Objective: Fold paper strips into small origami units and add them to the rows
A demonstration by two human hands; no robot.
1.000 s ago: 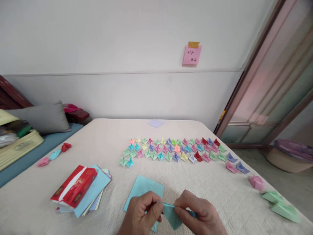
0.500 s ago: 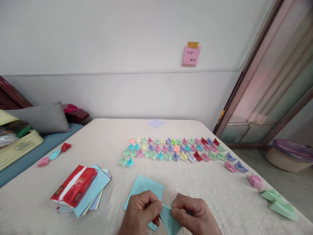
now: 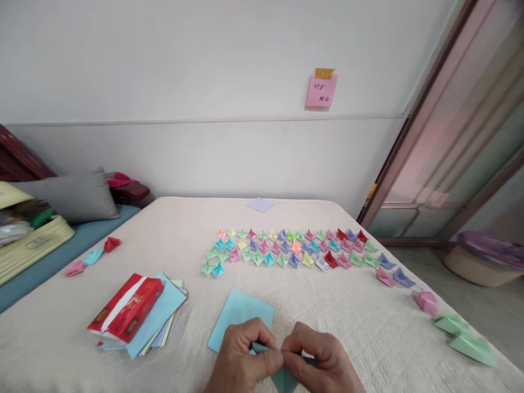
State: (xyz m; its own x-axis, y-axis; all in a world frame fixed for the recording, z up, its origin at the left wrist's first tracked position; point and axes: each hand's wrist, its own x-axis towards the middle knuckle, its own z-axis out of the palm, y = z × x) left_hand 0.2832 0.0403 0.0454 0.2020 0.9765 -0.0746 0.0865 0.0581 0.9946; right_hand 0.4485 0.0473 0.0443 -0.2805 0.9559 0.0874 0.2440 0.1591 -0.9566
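Observation:
Between my two hands is a small folded piece of light blue paper point(image 3: 284, 380), its lower tip pointing down toward me. My left hand point(image 3: 249, 357) pinches its left side between thumb and bent fingers. Close against it, my right hand point(image 3: 317, 357) pinches the other side, the thumbs almost meeting at the middle. Fingers hide most of the folds. Just behind my left hand, a flat light blue sheet point(image 3: 239, 314) lies on the cream cover. Beyond it stand rows of small folded paper boats point(image 3: 268, 258) in many colours.
At left, a red tissue pack point(image 3: 127, 307) rests on a stack of coloured paper point(image 3: 158, 322). Small folded papers point(image 3: 93, 256) lie farther left. Larger paper boats point(image 3: 472, 347) line the right edge. A lilac sheet point(image 3: 261, 204) lies at the back, near the wall.
My hands have drawn together, and the folded paper's sides have come inward between them. My right hand has shifted slightly left. The sheets and boats lie as before.

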